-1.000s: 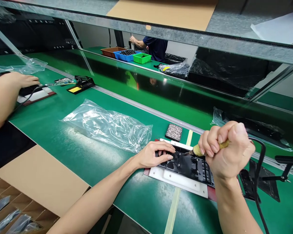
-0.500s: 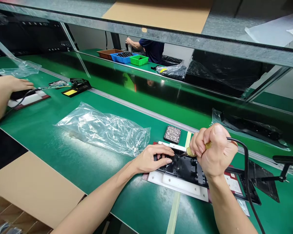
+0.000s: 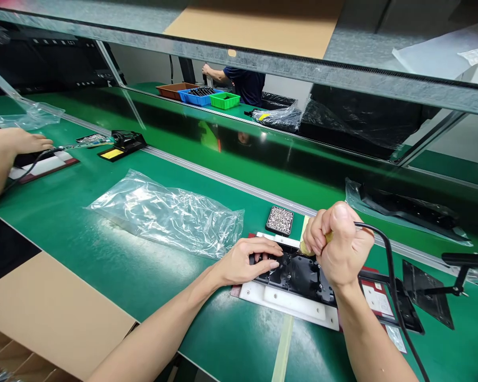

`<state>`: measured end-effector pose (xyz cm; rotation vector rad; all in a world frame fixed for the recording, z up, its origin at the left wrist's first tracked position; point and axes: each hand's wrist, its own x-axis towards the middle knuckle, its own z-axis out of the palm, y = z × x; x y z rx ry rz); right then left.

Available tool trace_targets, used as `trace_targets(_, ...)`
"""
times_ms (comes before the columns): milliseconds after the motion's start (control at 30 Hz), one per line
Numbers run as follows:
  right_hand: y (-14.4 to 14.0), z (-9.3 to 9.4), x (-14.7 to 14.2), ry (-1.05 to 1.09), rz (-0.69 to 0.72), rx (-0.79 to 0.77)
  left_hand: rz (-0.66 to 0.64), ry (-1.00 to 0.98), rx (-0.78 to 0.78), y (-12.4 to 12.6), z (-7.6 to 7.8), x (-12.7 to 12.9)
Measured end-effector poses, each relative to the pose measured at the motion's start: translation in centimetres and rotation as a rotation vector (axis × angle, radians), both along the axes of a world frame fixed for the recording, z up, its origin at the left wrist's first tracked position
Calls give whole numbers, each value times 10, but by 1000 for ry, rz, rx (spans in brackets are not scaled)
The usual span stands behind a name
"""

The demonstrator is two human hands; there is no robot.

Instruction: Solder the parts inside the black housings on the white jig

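A black plastic panel (image 3: 302, 276) with small posts and metal dots lies in a white fixture (image 3: 290, 302) on the green bench. The fingers of my left hand (image 3: 252, 259) rest on its left part, with thumb and fingers apart. Closed in a fist, my right hand (image 3: 340, 246) grips the yellow handle of a corded soldering iron (image 3: 306, 248). The iron points down and left at the panel's far edge, near my left fingertips; its tip is hard to make out. Just behind the fixture stands a small black tray (image 3: 280, 220) of tiny metal pieces.
A clear plastic bag (image 3: 167, 212) lies left of the fixture. To the right are a black frame (image 3: 412, 313) and a black stand (image 3: 458, 281). A co-worker's hand (image 3: 27, 142) is at far left, near an iron holder (image 3: 123, 144). A metal shelf (image 3: 239, 58) crosses above.
My right hand has shifted slightly left with the soldering iron. My left hand stays on the panel. The whole view has moved a little.
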<state>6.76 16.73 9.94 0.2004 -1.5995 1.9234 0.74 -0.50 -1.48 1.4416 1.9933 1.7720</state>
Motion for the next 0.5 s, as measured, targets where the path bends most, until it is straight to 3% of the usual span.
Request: trace_targets(500, -1, 0, 1, -48, 44, -9, 5, -5, -6, -1, 0, 0)
